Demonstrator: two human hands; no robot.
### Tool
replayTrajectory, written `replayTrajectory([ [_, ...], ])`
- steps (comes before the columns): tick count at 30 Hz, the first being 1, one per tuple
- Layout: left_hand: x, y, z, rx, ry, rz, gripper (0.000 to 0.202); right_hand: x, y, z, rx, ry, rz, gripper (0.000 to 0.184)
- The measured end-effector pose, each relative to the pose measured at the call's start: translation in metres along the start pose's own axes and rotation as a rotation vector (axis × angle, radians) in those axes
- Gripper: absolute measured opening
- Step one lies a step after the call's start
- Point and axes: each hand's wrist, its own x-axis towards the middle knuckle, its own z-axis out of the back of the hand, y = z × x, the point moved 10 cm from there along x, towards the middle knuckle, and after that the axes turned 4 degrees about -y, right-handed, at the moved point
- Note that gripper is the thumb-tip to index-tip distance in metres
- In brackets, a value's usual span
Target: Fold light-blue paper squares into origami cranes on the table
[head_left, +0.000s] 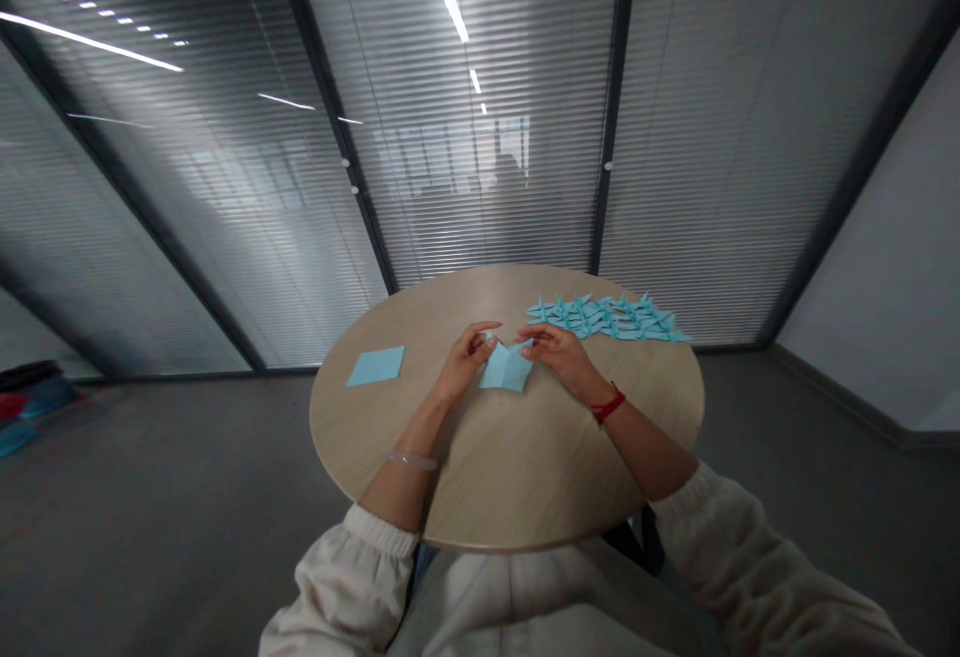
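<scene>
Paper (pixel 505 369), light blue and creased, spreads between two bare hands near the middle of the round worktop (pixel 517 497). The left hand (pixel 463 363) has its fingers drawn close on the paper's upper left corner; the right hand (pixel 564 356) seems to pinch the upper right corner the same way — though the exact grip of each fingertip is too small to tell.

Beyond the right hand, toward the far right edge, a cluster of folded blue pieces (pixel 607 318) lies packed together, pointed and compact; those look finished. The paper in hand seems only partway there: it shows creases and angled edges, but is still broad and open, so most of its shaping appears to be left. To the left of the left hand, well apart from it, a flat sheet (pixel 376 365) of the same blue lies on the worktop — no folds can be made out on it, so it looks unstarted.
</scene>
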Motion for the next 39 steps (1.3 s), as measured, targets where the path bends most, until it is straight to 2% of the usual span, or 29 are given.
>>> replayTrajectory([
  [6, -0.005, 0.009, -0.014, -0.036, 0.090, 0.089, 0.050, -0.001, 0.009, -0.003, -0.073, -0.018, 0.050, 0.036],
  [13, -0.006, 0.012, -0.020, -0.035, 0.118, 0.119, 0.055, -0.002, 0.011, -0.011, -0.104, 0.039, 0.076, 0.036],
  [17, -0.003, 0.011, -0.018, -0.017, 0.066, 0.071, 0.053, -0.002, 0.011, -0.012, -0.132, 0.040, 0.102, 0.034],
  [20, -0.001, 0.009, -0.012, 0.104, 0.008, 0.020, 0.047, -0.001, 0.009, -0.009, -0.177, 0.013, 0.123, 0.034],
  [25, -0.003, 0.002, -0.015, 0.250, 0.034, -0.019, 0.047, 0.001, 0.005, 0.002, -0.241, -0.089, 0.129, 0.035],
  [30, -0.006, -0.009, -0.021, 0.297, 0.048, -0.044, 0.033, 0.001, 0.006, 0.010, -0.252, -0.185, 0.136, 0.038],
  [39, -0.007, -0.016, -0.003, 0.391, -0.109, -0.150, 0.026, -0.001, 0.015, 0.016, -0.308, -0.249, 0.209, 0.033],
])
